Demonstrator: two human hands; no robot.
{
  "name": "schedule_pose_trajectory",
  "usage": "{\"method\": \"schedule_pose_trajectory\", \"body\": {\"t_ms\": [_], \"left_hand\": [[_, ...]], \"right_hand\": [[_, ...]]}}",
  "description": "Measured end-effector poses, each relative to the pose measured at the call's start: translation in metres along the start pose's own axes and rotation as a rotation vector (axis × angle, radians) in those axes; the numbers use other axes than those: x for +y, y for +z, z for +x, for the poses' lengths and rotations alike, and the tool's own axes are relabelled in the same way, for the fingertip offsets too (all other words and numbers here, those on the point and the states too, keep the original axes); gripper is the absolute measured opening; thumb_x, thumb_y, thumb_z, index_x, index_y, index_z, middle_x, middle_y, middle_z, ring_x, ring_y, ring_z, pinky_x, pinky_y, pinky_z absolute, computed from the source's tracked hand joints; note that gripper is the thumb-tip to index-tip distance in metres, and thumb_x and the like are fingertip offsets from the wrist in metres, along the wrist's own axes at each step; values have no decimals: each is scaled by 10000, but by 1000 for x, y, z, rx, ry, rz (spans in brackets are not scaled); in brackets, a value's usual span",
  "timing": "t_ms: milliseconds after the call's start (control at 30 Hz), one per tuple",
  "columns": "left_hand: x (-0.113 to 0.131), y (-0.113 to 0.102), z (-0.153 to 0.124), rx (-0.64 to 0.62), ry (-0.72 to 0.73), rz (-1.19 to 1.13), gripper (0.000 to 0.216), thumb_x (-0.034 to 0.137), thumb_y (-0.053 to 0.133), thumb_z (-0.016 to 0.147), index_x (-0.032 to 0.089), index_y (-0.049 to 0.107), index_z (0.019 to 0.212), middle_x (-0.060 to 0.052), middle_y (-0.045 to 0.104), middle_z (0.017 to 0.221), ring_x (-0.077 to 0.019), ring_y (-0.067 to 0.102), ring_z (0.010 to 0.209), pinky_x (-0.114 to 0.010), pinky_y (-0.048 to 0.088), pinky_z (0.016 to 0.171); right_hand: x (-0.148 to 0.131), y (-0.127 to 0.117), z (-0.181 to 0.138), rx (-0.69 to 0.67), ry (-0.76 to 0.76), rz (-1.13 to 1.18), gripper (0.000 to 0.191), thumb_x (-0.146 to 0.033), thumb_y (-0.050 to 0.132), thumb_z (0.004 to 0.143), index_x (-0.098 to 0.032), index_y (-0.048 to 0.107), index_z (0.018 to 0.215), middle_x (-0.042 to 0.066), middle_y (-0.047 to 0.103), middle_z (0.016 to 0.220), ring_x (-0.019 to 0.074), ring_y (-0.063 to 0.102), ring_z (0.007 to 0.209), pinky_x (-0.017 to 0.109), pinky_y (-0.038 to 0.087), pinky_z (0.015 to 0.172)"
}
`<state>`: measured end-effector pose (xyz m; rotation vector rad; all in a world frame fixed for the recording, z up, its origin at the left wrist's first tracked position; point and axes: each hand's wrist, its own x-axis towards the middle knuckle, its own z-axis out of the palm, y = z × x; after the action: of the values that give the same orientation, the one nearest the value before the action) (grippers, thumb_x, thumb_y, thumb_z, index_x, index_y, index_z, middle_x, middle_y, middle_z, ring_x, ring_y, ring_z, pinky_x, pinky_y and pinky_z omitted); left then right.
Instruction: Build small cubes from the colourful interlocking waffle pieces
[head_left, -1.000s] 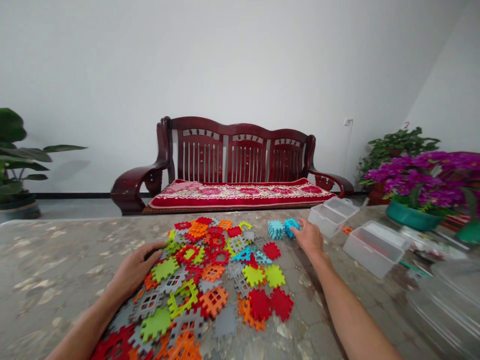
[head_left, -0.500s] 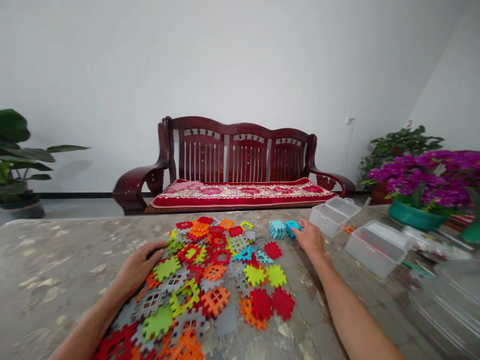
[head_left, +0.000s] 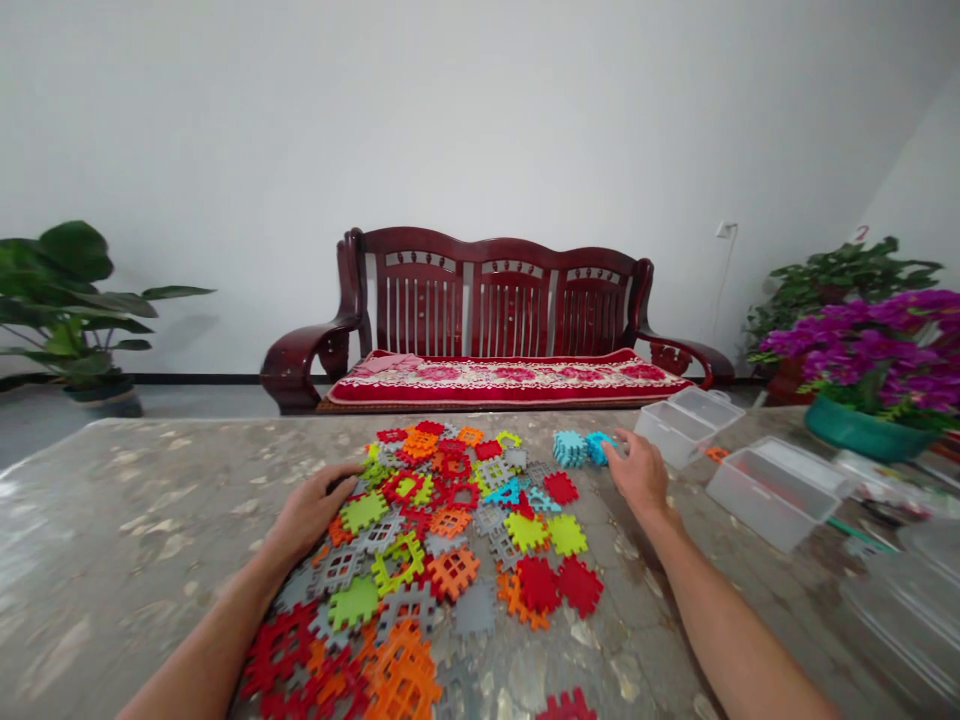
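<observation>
A heap of flat interlocking plastic tiles (head_left: 442, 540) in red, orange, green, grey and blue covers the middle of the marble table (head_left: 135, 540). My left hand (head_left: 311, 510) lies flat and open on the heap's left edge. My right hand (head_left: 637, 470) reaches to the far right of the heap. Its fingers touch a blue assembled tile block (head_left: 598, 447), which sits beside a paler blue block (head_left: 570, 448). The fingertips are partly hidden behind the block.
Two clear plastic boxes (head_left: 679, 425) (head_left: 776, 485) stand on the table right of my right hand. A teal pot of purple flowers (head_left: 870, 385) is at the far right. A dark red wooden sofa (head_left: 495, 335) stands beyond the table, and a green plant (head_left: 67, 300) at left.
The view has shifted left and slightly up, so everything sits further right in frame. Both hands keep their places on the tiles and the blue block.
</observation>
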<state>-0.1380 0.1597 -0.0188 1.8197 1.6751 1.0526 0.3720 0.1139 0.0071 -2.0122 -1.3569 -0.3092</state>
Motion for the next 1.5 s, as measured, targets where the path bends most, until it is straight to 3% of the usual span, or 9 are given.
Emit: {"method": "schedule_pose_trajectory", "body": {"t_ms": [133,233,367,500,667,833,1233,1367,1500], "left_hand": [[10,-6,-8,29,-68,-201,670,679,506,757,176,717,1146,-83,739,1198,-283,654,1138,-421,464,1068],[17,-20,-11,61,-65,-275,719,678,404,828,142,676,1222,-117,667,1334,-283,596,1251,-436,437,1101],[37,-48,-14,43,16,-175,736,705,390,842,171,648,1278,-100,615,1408,-290,502,1355,-470,324,1184],[77,-60,-47,-124,233,103,803,748,382,857,211,513,1440,-95,454,1556,-322,258,1502,-530,186,1226],[122,-24,-137,-417,703,422,971,769,605,736,370,279,1559,-57,194,1674,-377,140,1526,-638,89,1213],[129,19,-188,-560,792,543,1026,622,780,650,386,320,1536,-88,126,1684,-407,159,1516,-668,130,1199],[139,74,-142,-249,678,664,519,468,527,920,274,517,1402,-126,441,1551,-334,374,1434,-645,226,1188],[149,76,-116,-148,630,724,424,239,523,917,259,573,1338,-126,519,1487,-317,463,1371,-613,307,1160],[158,70,-107,-60,585,712,399,176,483,933,270,610,1299,-112,586,1415,-299,453,1382,-603,262,1185]], "right_hand": [[-11,-4,-34,-111,-120,271,425,-476,520,850,-197,688,1123,97,731,1079,246,650,925,399,495,904],[-18,-13,-69,-280,-259,397,526,-520,592,806,-221,645,1236,96,687,1230,263,622,1110,435,457,1016],[-21,-25,-106,-486,-383,377,709,-566,612,805,-206,523,1409,129,522,1473,283,475,1354,463,351,1142],[-26,-27,-118,-547,-355,244,741,-595,511,873,-158,453,1468,170,408,1556,293,369,1441,487,286,1183],[-39,-18,-124,-520,-305,119,732,-592,424,918,-143,411,1496,193,351,1582,315,302,1477,502,256,1192],[-53,-10,-133,-466,-290,54,680,-569,397,936,-181,424,1494,169,344,1589,324,307,1473,510,257,1185],[-77,14,-129,-419,-289,325,476,-452,407,936,-248,626,1307,100,610,1371,271,528,1286,466,372,1123],[-76,12,-111,-410,-255,513,460,-441,367,948,-228,675,1216,102,657,1295,251,563,1243,436,403,1106],[-69,12,-93,-349,-278,394,453,-416,364,948,-209,680,1198,114,660,1283,260,544,1268,447,369,1124]]}}
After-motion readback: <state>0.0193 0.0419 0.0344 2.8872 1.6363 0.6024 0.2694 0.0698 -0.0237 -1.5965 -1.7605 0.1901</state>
